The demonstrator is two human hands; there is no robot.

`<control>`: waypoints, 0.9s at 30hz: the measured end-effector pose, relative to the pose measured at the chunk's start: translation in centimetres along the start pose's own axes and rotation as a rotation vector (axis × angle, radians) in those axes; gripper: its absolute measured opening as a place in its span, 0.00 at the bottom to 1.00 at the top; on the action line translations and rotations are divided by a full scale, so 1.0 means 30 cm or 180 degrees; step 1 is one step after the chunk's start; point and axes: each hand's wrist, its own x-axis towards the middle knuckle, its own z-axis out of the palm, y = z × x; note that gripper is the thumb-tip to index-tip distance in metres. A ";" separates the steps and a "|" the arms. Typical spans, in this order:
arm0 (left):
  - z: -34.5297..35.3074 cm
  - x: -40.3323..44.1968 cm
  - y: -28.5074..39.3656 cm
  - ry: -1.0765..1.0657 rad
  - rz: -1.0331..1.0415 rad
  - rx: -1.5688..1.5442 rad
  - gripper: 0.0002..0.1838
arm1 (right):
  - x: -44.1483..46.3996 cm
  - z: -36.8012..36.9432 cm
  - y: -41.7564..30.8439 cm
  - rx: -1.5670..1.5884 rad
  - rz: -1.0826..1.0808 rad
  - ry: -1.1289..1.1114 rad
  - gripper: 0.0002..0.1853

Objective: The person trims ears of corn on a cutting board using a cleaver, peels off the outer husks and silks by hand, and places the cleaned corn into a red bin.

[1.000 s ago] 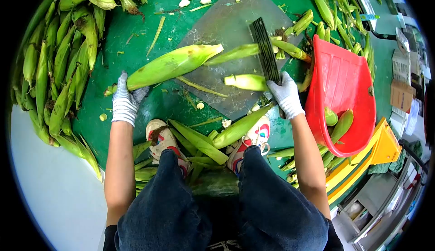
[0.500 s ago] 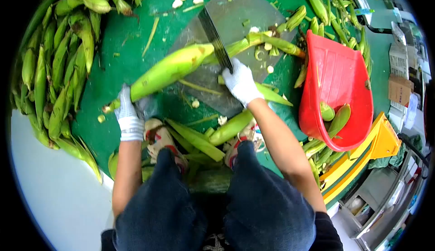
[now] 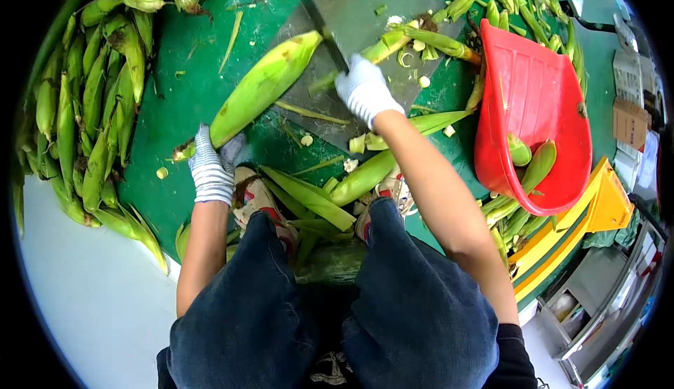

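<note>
Left hand (image 3: 213, 166), grip closed round a corn ear (image 3: 263, 88), right hand (image 3: 365, 88), grip tight on a knife (image 3: 323, 29) — over the grey board (image 3: 375, 3), red scoop (image 3: 530, 97) right of the board

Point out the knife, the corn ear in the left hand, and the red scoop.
Knife (image 3: 325, 31), head view: middle of the blade.
Corn ear (image 3: 265, 88), head view: middle of its green husk.
Red scoop (image 3: 530, 94), head view: bare inner surface.

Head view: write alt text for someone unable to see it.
A gloved left hand holds a green-husked corn ear near one end; the gloved right hand holds a knife by the other. A gray board lies on the green surface, with a red scoop at right and piled corn at left.
</note>
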 end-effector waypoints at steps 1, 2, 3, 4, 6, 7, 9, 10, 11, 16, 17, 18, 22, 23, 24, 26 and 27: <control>-0.004 0.013 0.019 -0.0004 -0.0122 -0.0057 0.21 | -0.049 0.000 0.009 -0.0193 0.0140 -0.0121 0.15; -0.020 0.033 0.044 0.0004 -0.0235 -0.0125 0.21 | -0.128 -0.021 0.023 -0.0206 0.0204 -0.0311 0.15; -0.043 0.066 0.067 0.0188 -0.0232 -0.0065 0.21 | -0.177 -0.018 0.064 -0.0303 0.0428 -0.0411 0.14; -0.072 0.090 0.088 0.0144 -0.0178 0.0027 0.19 | -0.217 -0.030 0.112 -0.0343 0.0498 -0.0534 0.15; -0.033 0.077 0.104 0.0125 0.0460 0.0394 0.18 | -0.182 -0.043 0.111 -0.0305 0.0298 -0.0333 0.17; 0.001 0.060 0.134 -0.0155 0.0656 0.0641 0.17 | -0.129 -0.056 0.081 -0.0205 0.0247 -0.0356 0.17; 0.058 0.053 0.226 -0.0863 0.0909 0.1157 0.15 | -0.036 -0.090 0.067 -0.0192 0.0053 -0.0198 0.17; 0.104 0.042 0.303 -0.1032 0.0967 0.1608 0.12 | -0.003 -0.112 0.080 -0.0256 -0.0040 -0.0053 0.17; 0.137 0.021 0.382 -0.1372 0.1431 0.2155 0.10 | -0.005 -0.129 0.128 -0.0172 0.0133 0.0198 0.18; 0.505 -0.067 0.337 -0.1877 0.1902 0.3971 0.34 | -0.091 -0.214 0.251 0.0757 0.0715 0.0642 0.13; 0.507 -0.038 0.244 -0.1925 0.2527 0.4530 0.38 | -0.117 -0.209 0.274 0.0631 0.0493 0.0740 0.12; 0.495 0.020 0.130 -0.1954 0.3188 0.5072 0.42 | -0.137 -0.209 0.302 0.0505 0.0274 0.0860 0.12; 0.409 0.039 -0.033 -0.1931 0.2837 0.6211 0.43 | -0.292 -0.253 0.187 0.0664 0.0571 0.0475 0.11; 0.393 0.010 -0.044 -0.1927 0.2656 0.6296 0.43 | -0.310 -0.237 0.168 0.0543 0.0298 0.0465 0.10; 0.399 -0.007 -0.047 -0.2028 0.2578 0.6555 0.42 | -0.307 -0.218 0.145 0.0435 -0.0009 0.0494 0.10; 0.455 -0.025 -0.032 -0.2177 0.2512 0.7055 0.41 | -0.279 -0.187 0.090 0.0600 -0.0118 0.0197 0.09; 0.477 -0.049 -0.013 -0.2183 0.2376 0.7175 0.40 | -0.250 -0.156 0.092 0.0524 -0.0228 0.0094 0.10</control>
